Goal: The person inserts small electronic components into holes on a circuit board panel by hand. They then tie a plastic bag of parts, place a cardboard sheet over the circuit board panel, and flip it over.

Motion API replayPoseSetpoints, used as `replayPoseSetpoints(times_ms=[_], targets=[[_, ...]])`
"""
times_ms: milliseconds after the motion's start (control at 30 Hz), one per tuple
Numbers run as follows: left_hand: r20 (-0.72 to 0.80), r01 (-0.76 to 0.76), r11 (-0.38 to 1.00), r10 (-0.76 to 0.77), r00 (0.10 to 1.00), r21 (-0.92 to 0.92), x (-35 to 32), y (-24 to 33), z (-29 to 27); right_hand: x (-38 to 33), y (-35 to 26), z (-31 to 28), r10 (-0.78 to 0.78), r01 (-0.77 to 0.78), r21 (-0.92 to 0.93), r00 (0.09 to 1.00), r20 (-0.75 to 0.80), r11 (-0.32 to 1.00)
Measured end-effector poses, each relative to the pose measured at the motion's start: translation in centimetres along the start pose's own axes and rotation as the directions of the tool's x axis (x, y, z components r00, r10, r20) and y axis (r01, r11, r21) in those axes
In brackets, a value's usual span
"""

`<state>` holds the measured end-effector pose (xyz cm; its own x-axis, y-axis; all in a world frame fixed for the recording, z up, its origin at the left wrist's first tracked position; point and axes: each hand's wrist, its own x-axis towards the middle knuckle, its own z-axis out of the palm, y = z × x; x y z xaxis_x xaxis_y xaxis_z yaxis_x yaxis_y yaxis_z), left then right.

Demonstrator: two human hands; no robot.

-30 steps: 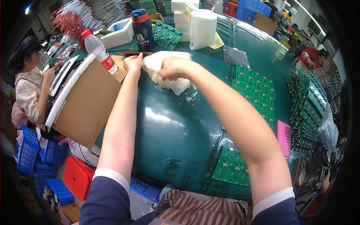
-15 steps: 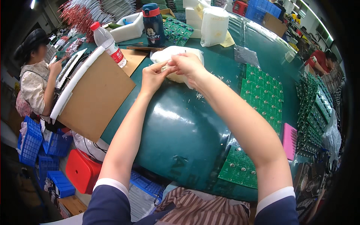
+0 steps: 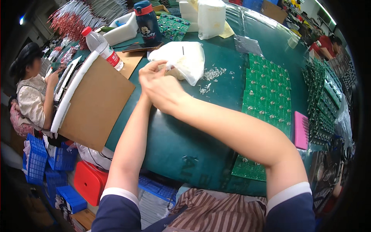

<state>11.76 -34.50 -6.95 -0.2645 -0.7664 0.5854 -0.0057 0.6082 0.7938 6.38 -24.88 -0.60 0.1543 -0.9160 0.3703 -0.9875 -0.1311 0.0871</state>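
Note:
A white plastic bag (image 3: pixel 185 58) with pale contents lies on the green table, its gathered edge drawn toward me. My left hand (image 3: pixel 148 73) is closed on that edge, fingers bent round it. Right in front of it, my right hand (image 3: pixel 166 92) crosses over and presses against the left. It is closed at the same edge of the bag, though its fingertips are partly hidden and slightly blurred. Beside the bag, small clear and silvery parts (image 3: pixel 212 74) are scattered on the table.
Green circuit boards (image 3: pixel 266 92) lie at right, by a pink notebook (image 3: pixel 301 130) and stacked boards (image 3: pixel 322 96). A cardboard panel (image 3: pixel 94 104), water bottle (image 3: pixel 102 48) and dark flask (image 3: pixel 147 23) stand left and behind. A co-worker (image 3: pixel 33 85) is at far left.
Both hands have come nearer and slightly left, drawing the bag's edge along. My right hand has swung across in front of the left. The view has shifted slightly, showing more of the bag.

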Motion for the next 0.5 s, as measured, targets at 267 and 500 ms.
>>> replayPoseSetpoints(times_ms=[267,500], targets=[[0.075,-0.117,0.94,0.098,0.992,0.319,0.4,4.5,2.8,0.8,12.4,-4.1,0.554,-0.148,0.867,0.816,-0.165,0.476],[-0.064,0.05,0.993,-0.043,0.997,0.11,-0.1,2.1,0.5,-1.4,7.9,-5.6,0.067,0.074,0.776,0.987,-0.148,0.627]])
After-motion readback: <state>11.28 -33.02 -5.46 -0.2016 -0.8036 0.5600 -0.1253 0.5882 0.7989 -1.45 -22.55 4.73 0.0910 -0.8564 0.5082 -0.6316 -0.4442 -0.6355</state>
